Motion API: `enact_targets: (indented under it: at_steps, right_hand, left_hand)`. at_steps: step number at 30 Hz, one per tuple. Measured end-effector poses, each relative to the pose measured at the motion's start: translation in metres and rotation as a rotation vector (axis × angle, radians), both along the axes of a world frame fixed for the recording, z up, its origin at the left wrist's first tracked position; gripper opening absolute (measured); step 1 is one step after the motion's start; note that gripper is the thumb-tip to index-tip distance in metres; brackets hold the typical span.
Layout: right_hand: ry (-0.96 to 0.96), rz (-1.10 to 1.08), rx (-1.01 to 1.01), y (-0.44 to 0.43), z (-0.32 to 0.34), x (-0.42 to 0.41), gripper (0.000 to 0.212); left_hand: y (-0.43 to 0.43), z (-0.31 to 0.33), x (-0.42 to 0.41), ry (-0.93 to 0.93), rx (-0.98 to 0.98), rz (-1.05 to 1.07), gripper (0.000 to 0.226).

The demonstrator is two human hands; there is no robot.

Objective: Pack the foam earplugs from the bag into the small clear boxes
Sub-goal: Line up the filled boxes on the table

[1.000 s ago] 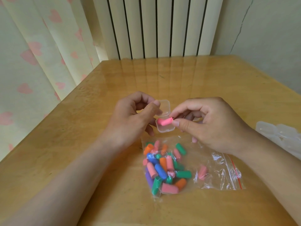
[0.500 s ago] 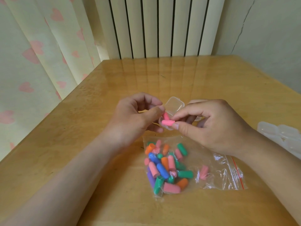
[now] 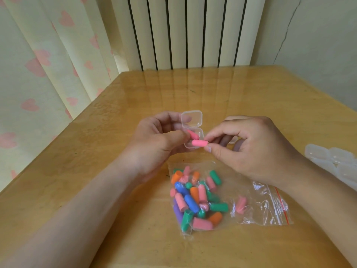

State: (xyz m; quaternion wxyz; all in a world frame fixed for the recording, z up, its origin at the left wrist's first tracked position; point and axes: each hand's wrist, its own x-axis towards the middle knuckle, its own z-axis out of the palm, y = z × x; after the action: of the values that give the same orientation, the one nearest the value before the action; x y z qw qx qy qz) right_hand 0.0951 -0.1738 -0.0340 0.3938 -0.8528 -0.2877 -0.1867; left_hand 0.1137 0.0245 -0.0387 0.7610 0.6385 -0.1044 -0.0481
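Bag [image 3: 266,206], clear zip type, flat on the worktop [image 3: 193,89], holding mixed-colour foam earplugs [image 3: 190,202]; one pink piece lies apart, toward its red-striped mouth. Just beyond the bag, left hand [image 3: 154,144]: grip curled round a small clear box [image 3: 193,120], lid hinged up, one pink earplug [image 3: 192,134] inside, partly masked by the thumb. Right hand [image 3: 257,149], beyond the bag's right half: grip pinching a second pink earplug [image 3: 200,142] between thumb and forefinger at the box's rim; other fingers tucked under, hard to make out. Spare clear boxes [image 3: 332,161], right of the bag, cut by the frame edge. Beyond the bag the worktop stretches to its far edge, then radiator [image 3: 185,31] and curtain [image 3: 48,55].
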Motion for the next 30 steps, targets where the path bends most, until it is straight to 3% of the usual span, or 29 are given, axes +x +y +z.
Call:
enact_targets:
  at_steps: [15, 23, 30]
  right_hand:
    - [-0.086, -0.089, -0.043, 0.003, -0.002, 0.001, 0.007]
    - [0.287, -0.113, 0.129, 0.006, 0.000, 0.000, 0.021]
    - [0.636, -0.023, 0.418, 0.014, 0.000, 0.000, 0.020]
  left_hand:
    - [-0.003, -0.002, -0.004, -0.048, -0.029, -0.038, 0.031]
    - [-0.005, -0.002, -0.005, -0.052, 0.013, -0.052, 0.029]
    - [-0.005, -0.002, -0.005, -0.041, 0.003, -0.095, 0.033]
